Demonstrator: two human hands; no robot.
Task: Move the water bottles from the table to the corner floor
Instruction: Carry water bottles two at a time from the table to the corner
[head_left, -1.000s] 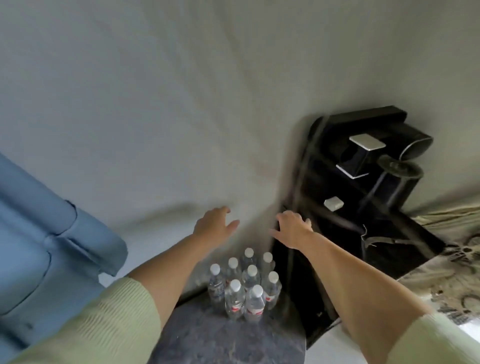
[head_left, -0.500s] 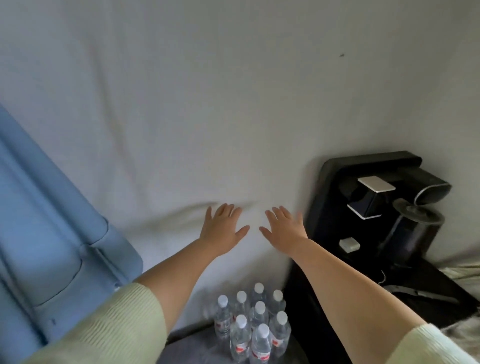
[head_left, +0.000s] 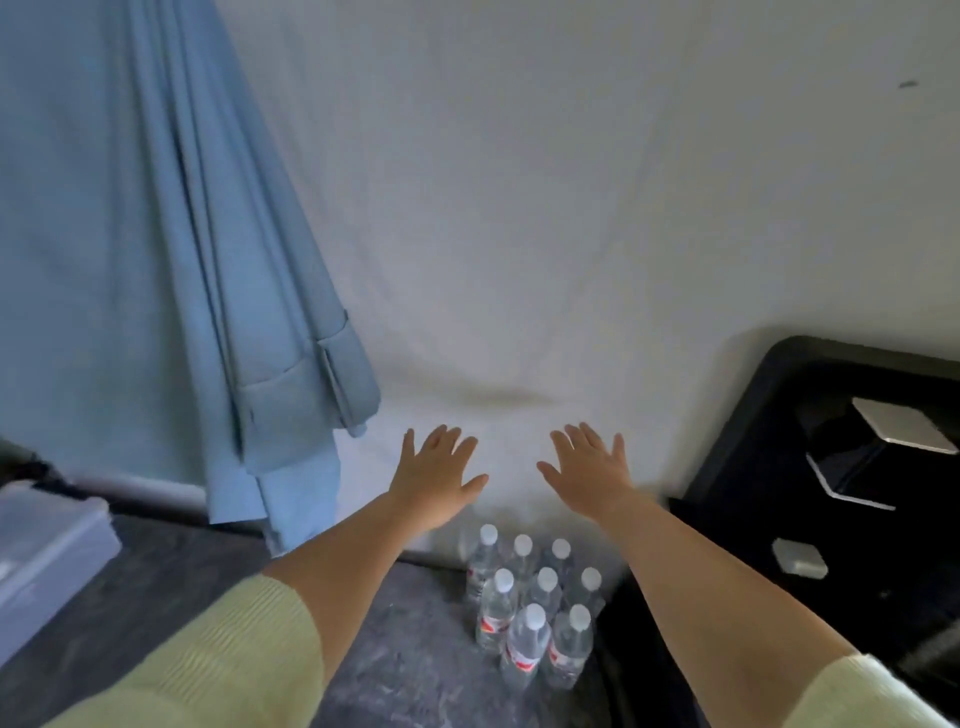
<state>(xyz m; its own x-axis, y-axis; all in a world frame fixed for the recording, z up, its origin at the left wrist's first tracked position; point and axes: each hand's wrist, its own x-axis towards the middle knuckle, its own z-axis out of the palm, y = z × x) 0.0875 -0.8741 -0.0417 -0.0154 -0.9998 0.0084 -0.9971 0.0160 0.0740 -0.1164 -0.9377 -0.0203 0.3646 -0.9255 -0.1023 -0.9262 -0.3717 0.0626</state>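
Several clear water bottles (head_left: 524, 644) with white caps and red labels stand upright in a tight cluster on the dark floor (head_left: 405, 654), in the corner between the white wall and a black stand. My left hand (head_left: 434, 475) is stretched out flat above and behind the cluster, fingers spread, holding nothing. My right hand (head_left: 592, 470) is held out the same way to its right, also empty. Neither hand touches a bottle.
A black stand (head_left: 789, 519) with a dark machine (head_left: 878, 457) and a small white block (head_left: 799, 557) fills the right side. Blue cloth (head_left: 171, 270) hangs on the left down to the floor. A translucent plastic box (head_left: 47, 545) sits at the far left.
The view has swung left and up, so the bottles and black stand shifted right and down. Both hands spread flat and moved further apart above the bottles.
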